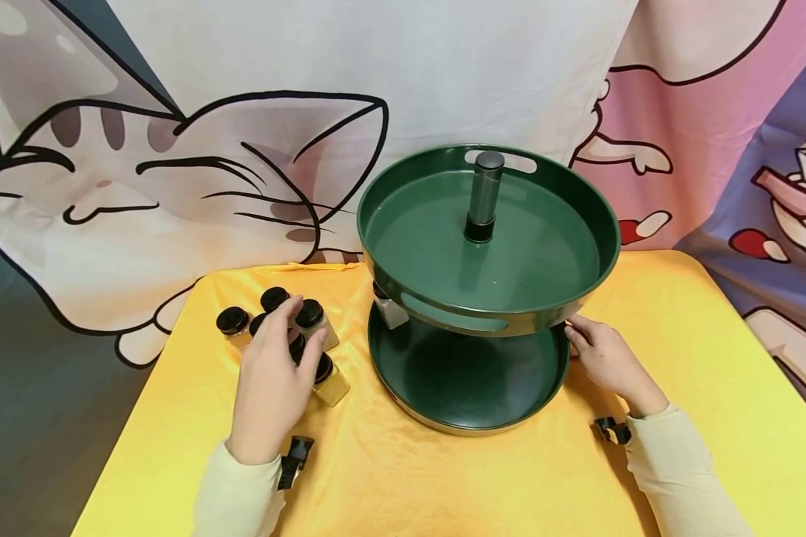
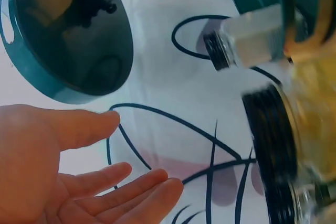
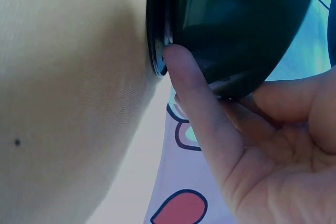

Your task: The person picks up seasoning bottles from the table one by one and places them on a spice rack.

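Left hand [image 1: 271,388] loosely spread, partly hiding jars [image 1: 317,322], right hand [image 1: 610,359] pinching lower tray [image 1: 470,395], its back edge hidden

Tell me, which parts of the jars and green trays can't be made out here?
- Head view: some jars, partly covered by the left hand.
- Head view: the back of the lower tray and part of the jar standing in it, behind the upper tray.
- Left wrist view: the yellow-filled jar, cut off by the right edge.
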Motion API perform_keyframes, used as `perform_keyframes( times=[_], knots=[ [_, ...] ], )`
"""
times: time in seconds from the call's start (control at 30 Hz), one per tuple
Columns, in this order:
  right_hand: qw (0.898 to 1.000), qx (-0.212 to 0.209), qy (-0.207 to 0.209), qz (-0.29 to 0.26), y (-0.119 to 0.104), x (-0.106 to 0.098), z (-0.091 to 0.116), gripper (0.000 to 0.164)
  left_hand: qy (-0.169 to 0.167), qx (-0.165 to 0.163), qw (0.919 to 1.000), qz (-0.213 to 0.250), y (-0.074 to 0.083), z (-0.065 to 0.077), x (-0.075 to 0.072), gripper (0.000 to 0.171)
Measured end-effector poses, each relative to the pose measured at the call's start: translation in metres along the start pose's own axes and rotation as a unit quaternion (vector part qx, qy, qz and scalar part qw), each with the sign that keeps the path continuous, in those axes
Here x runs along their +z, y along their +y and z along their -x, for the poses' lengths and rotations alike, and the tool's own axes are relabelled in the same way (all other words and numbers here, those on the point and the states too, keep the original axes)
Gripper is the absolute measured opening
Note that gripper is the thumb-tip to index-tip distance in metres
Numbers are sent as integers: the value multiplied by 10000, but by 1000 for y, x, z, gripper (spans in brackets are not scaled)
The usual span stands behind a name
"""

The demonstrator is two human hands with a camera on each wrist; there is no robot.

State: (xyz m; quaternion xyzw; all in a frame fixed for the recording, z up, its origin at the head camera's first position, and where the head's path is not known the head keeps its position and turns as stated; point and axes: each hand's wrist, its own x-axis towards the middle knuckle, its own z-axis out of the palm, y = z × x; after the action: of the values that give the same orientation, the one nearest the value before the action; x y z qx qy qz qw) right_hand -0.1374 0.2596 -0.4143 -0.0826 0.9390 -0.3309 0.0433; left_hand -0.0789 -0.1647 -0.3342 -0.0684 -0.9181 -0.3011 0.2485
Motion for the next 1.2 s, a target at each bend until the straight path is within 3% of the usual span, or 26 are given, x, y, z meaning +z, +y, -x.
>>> perform_keyframes(
  times=[0.3, 0.57, 1.0, 1.2],
  knots=[
    [9999, 90, 105, -72, 1, 1, 0, 40, 77, -70, 9994, -331, -16, 15, -14, 45],
    [9976, 180, -63, -670, 1, 1, 2, 41, 139, -763, 9959, -468, -31, 28, -20, 57],
    [9912, 216, -311, -1266, -1, -2, 6, 45, 93, -1382, 9882, -649, -50, 44, -11, 66],
    [9875, 216, -354, -1519, -1, -2, 8, 45, 5, -1448, 9870, -695, -60, 53, -1, 67]
  ],
)
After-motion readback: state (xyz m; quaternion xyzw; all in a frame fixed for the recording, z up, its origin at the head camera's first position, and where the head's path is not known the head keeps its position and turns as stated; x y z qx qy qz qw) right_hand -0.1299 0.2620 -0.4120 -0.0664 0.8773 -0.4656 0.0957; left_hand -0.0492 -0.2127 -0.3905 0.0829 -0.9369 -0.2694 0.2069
